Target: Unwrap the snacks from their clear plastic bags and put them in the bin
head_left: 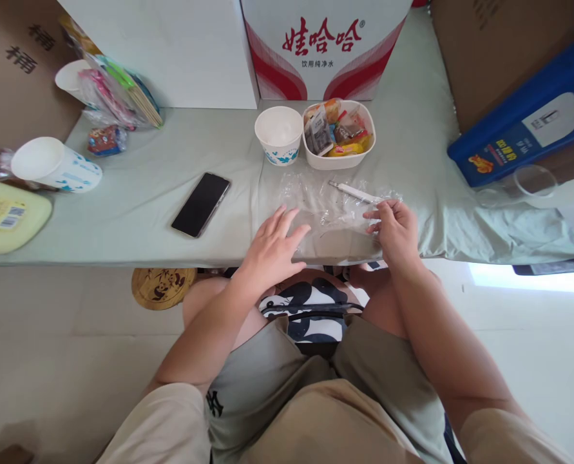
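Note:
A clear, crinkled plastic sheet [325,222] lies spread on the cloth-covered table in front of me. My left hand [273,248] is over its left edge with fingers spread, holding nothing. At the sheet's right side, my right hand [397,231] has its thumb and forefinger closed on the near end of a slim white craft knife [357,193]. The knife's grey tip points left, away from the hand. Just behind the plastic stand a white paper cup [279,136] and a white bowl [341,161] filled with small wrapped snacks [345,132].
A black phone [201,205] lies left of the plastic. Farther left are a tipped paper cup [57,164], a snack packet [107,140] and a yellow bottle [11,216]. White boxes [325,48] border the back. A blue container [523,116] and a clear cup [533,183] are right.

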Available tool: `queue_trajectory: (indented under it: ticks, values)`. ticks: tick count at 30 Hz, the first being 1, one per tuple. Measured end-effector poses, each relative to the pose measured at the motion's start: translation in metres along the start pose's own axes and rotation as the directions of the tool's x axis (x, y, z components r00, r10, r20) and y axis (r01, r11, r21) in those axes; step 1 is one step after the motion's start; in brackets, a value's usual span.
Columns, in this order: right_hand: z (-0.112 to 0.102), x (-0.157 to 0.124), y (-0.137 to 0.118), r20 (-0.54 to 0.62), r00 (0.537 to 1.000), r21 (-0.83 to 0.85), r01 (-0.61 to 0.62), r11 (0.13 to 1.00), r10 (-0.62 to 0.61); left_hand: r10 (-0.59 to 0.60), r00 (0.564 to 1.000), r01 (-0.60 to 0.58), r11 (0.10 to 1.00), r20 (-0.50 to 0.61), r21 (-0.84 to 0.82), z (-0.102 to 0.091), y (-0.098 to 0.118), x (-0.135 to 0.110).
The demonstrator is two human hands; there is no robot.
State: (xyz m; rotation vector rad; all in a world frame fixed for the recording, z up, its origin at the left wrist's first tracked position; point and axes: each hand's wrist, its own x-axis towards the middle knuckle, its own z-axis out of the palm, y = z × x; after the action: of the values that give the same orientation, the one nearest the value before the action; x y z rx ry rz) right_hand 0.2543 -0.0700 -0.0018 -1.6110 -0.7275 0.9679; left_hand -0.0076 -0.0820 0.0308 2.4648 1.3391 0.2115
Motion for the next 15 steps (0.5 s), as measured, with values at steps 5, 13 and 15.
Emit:
queue_trajectory:
  ticks: [5, 13, 15]
  values:
    - [0.003, 0.000, 0.001, -0.010, 0.999, 0.005, 0.044, 0.999, -0.044, 0.003, 0.998, 0.003, 0.994, -0.060, 0.108, 0.014, 0.011, 0.006]
    - [0.004, -0.002, 0.003, 0.015, 0.993, 0.025, 0.119, 0.993, -0.119, -0.086, 0.979, 0.092, 0.995, -0.187, 0.026, 0.009, 0.000, 0.009]
    - [0.004, -0.003, 0.002, 0.015, 0.994, 0.012, 0.111, 0.994, -0.111, -0.117, 0.961, 0.116, 0.993, -0.251, -0.021, 0.008, -0.002, 0.010]
